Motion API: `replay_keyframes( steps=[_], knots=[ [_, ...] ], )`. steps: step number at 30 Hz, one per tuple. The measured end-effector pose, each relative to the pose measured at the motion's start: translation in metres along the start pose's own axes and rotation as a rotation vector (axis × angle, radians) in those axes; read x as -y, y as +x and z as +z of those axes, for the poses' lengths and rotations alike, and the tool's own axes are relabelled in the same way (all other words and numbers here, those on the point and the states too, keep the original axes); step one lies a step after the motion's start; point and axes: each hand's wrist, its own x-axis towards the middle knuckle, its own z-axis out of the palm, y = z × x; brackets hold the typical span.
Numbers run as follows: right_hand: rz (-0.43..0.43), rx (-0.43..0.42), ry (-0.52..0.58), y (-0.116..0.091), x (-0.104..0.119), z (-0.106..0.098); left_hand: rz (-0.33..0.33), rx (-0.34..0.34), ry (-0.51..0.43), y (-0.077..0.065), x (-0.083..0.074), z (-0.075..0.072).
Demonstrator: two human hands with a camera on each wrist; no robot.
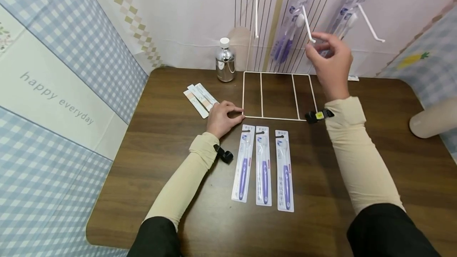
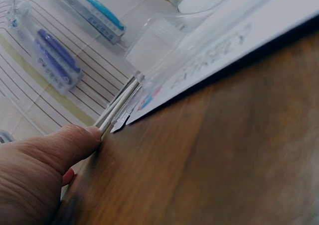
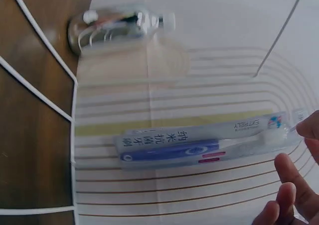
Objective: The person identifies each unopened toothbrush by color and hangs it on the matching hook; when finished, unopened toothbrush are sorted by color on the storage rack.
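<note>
My left hand (image 1: 223, 119) pinches the front left corner of a white wire display rack (image 1: 280, 118) on the table. In the left wrist view the thumb (image 2: 75, 140) lies against the white wire. My right hand (image 1: 332, 60) is raised at the tip of the middle hook (image 1: 308, 25), its fingers loosely bent and apart in the right wrist view. Purple toothbrush packs (image 1: 289, 31) hang on that hook, and other toothbrush packs (image 1: 344, 13) on the right hook. In front of the rack lie three packaged purple toothbrushes (image 1: 264, 169), side by side.
A silver bottle with a white cap (image 1: 225, 62) stands left of the rack. Several thin white packets (image 1: 200, 99) lie near my left hand. The rack's left hook (image 1: 256, 15) bears nothing. A beige cylinder (image 1: 432, 120) is at the right table edge.
</note>
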Motion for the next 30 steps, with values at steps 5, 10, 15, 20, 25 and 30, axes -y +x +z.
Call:
replay_keyframes(
  steps=[5, 10, 15, 20, 25, 30],
  knots=[
    [0.052, 0.110, 0.047, -0.030, -0.030, -0.014, -0.008, -0.001, -0.008, -0.001, 0.001, -0.001],
    [0.099, 0.221, 0.005, -0.074, -0.052, -0.028, 0.007, 0.001, -0.015, -0.001, 0.000, -0.001],
    [0.162, 0.346, -0.117, -0.116, -0.070, -0.039, 0.014, -0.004, -0.022, 0.000, -0.001, 0.000],
    [0.194, 0.524, -0.224, -0.145, -0.086, -0.050, 0.029, -0.012, -0.021, 0.000, -0.001, 0.000],
    [0.218, 0.673, -0.308, -0.158, -0.091, -0.055, 0.043, -0.038, -0.023, 0.001, 0.000, -0.001],
    [0.233, 0.775, -0.371, -0.168, -0.094, -0.059, 0.043, -0.028, -0.026, 0.001, 0.000, 0.000]
  ],
)
